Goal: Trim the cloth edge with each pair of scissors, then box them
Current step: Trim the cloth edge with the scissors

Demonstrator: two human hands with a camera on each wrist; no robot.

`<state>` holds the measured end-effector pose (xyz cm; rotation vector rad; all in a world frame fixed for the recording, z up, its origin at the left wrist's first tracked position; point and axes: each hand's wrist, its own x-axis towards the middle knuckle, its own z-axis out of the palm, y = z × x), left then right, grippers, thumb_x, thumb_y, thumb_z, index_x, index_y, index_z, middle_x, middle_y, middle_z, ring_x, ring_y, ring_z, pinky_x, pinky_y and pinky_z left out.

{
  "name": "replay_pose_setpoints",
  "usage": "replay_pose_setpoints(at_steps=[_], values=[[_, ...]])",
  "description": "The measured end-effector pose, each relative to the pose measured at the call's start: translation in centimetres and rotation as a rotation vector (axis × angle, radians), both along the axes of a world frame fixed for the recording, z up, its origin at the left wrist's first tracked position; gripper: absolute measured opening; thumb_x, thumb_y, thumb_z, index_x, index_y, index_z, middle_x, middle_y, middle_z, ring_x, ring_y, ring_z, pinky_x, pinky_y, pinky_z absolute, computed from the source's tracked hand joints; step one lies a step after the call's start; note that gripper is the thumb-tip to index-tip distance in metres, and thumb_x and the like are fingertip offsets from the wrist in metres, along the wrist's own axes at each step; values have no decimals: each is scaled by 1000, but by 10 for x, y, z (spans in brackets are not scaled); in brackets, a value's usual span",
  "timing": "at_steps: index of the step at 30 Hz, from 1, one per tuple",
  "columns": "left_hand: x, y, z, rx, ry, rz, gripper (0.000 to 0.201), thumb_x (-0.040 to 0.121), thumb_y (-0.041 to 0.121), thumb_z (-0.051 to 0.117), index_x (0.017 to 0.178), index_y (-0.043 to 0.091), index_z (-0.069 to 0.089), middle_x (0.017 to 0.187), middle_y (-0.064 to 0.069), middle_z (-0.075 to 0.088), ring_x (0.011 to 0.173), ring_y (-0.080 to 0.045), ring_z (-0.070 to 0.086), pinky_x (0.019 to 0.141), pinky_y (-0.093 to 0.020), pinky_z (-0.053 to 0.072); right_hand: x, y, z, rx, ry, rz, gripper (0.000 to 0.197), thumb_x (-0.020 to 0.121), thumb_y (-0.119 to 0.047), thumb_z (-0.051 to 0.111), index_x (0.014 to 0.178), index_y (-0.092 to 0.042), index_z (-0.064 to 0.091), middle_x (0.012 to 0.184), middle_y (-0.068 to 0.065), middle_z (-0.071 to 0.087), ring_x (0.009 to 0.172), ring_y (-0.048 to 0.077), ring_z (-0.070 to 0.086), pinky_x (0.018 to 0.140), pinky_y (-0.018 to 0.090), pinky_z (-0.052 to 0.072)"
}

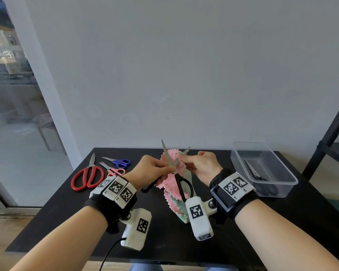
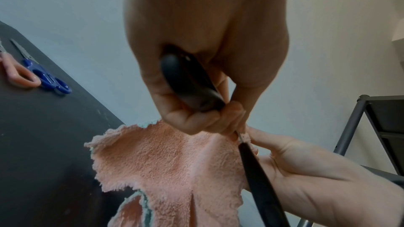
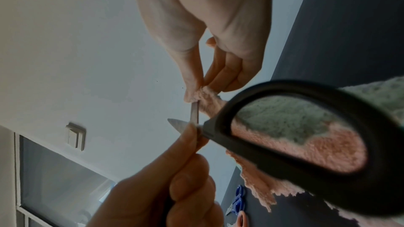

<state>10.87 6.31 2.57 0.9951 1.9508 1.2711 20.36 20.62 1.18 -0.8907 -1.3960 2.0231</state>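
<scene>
Three scissors (image 1: 98, 170) on table (image 1: 67, 212), one black pair (image 1: 176, 173) held.

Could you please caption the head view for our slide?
Left hand works black scissors on pink cloth pinched by right hand.

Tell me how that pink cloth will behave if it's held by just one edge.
Likely floppy: the pink cloth sags in folds below the right hand pinching its top edge. Probably light, since a fingertip pinch carries it. Its ragged, slit edge looks apt to shift against the black scissors blades.
</scene>
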Motion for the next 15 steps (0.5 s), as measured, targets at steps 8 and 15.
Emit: replay_pose_setpoints(at_steps=[8, 15], values=[[1, -2, -1, -19, -6, 5, 22, 89, 13, 65, 69, 6, 71, 43, 3, 53, 38, -7, 43, 50, -18, 44, -5, 8, -7, 12, -4, -27, 65, 65, 9, 81, 110, -10, 37, 110, 26, 60, 107, 38, 63, 96, 50, 51], [0, -3, -3, -35, -11, -1, 20, 89, 13, 66, 72, 7, 74, 48, 1, 54, 41, -9, 43, 49, -18, 45, -9, 17, -13, 17, -12, -41, 56, 63, 8, 82, 80, -19, 36, 113, 29, 63, 102, 39, 66, 90, 48, 54]])
